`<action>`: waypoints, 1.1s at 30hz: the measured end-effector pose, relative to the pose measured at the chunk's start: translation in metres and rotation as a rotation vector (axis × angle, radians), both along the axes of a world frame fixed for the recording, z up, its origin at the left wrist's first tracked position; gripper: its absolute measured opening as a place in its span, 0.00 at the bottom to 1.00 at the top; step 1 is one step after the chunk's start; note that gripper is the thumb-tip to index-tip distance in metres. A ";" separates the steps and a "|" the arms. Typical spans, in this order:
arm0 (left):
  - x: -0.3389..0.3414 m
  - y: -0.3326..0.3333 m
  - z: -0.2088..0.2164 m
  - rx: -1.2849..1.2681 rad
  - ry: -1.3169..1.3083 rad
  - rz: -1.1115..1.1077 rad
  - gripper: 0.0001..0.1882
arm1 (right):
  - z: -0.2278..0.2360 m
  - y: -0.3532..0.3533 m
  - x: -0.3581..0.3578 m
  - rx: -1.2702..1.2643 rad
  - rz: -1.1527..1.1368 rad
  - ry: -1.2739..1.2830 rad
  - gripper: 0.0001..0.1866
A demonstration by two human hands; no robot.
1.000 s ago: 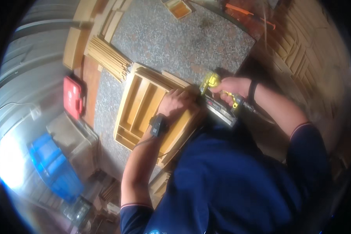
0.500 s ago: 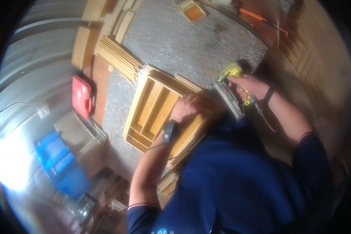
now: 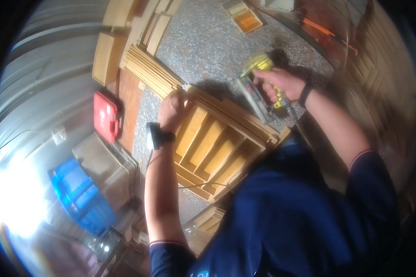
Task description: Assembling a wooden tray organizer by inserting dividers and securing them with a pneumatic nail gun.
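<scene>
Since half a second ago, our left hand (image 3: pixel 173 108) has shifted from the middle of the wooden tray (image 3: pixel 210 150) to its far left corner, and our right hand (image 3: pixel 282 85) has carried the nail gun (image 3: pixel 255 94) leftward, nearer the tray's far side.

Head view: we note the tray lying on the speckled grey surface (image 3: pixel 198 37), close in front of our dark blue shirt (image 3: pixel 282 207). Long compartments run side by side in it, with a narrower section along the near left edge. Thin wood strips line its far side.

Left hand bent over the corner, blurred; we cannot tell whether it pinches the wood or only rests there. Watch (image 3: pixel 153 136) on that wrist. Right hand wrapped round the yellow grip of the nail gun, which sits beyond the tray and looks apart from it. Dark band (image 3: pixel 306 92) on the right wrist.

Close by our left hand, a bundle of wooden sticks (image 3: pixel 152 69) ends near the tray's corner. Small open wooden box (image 3: pixel 235 10) at the far part of the surface. Off to the left we log a red case (image 3: pixel 105 115) and, lower down, a blue bin (image 3: pixel 83 196).
</scene>
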State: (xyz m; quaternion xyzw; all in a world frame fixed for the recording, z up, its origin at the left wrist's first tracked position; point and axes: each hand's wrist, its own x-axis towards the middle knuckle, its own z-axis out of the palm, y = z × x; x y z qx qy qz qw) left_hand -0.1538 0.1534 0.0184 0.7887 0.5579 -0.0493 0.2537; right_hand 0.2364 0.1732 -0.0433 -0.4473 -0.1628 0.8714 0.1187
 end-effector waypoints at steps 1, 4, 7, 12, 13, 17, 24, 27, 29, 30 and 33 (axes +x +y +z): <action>-0.004 -0.001 -0.006 -0.002 0.002 0.007 0.12 | 0.001 0.005 -0.015 -0.045 0.041 0.050 0.23; -0.007 -0.003 -0.015 0.040 -0.001 0.047 0.12 | 0.000 0.015 -0.060 -0.010 0.134 0.088 0.22; 0.008 0.005 -0.007 -0.008 -0.011 0.077 0.12 | -0.003 0.021 -0.090 -0.033 0.192 0.086 0.21; 0.015 0.002 -0.003 -0.024 -0.051 0.122 0.13 | -0.008 0.023 -0.105 -0.034 0.257 0.067 0.22; 0.013 0.001 -0.004 -0.023 -0.048 0.127 0.13 | -0.009 0.023 -0.107 -0.033 0.262 0.069 0.22; 0.012 -0.002 -0.007 0.001 -0.062 0.129 0.14 | -0.014 0.024 -0.110 -0.061 0.260 0.071 0.22; 0.015 -0.005 -0.013 0.011 -0.113 0.150 0.11 | -0.010 0.020 -0.105 -0.094 0.258 0.116 0.22; 0.010 -0.007 -0.021 -0.016 0.054 0.185 0.10 | 0.000 0.005 -0.087 0.041 0.334 0.007 0.23; 0.003 -0.010 -0.025 -0.012 0.017 0.192 0.09 | 0.004 -0.013 -0.071 0.037 0.325 0.007 0.22; 0.003 -0.009 -0.025 -0.008 -0.021 0.202 0.09 | 0.007 -0.020 -0.063 0.048 0.320 0.002 0.22; 0.010 -0.007 -0.023 0.026 0.008 0.150 0.10 | 0.008 -0.042 -0.038 0.063 0.325 -0.040 0.22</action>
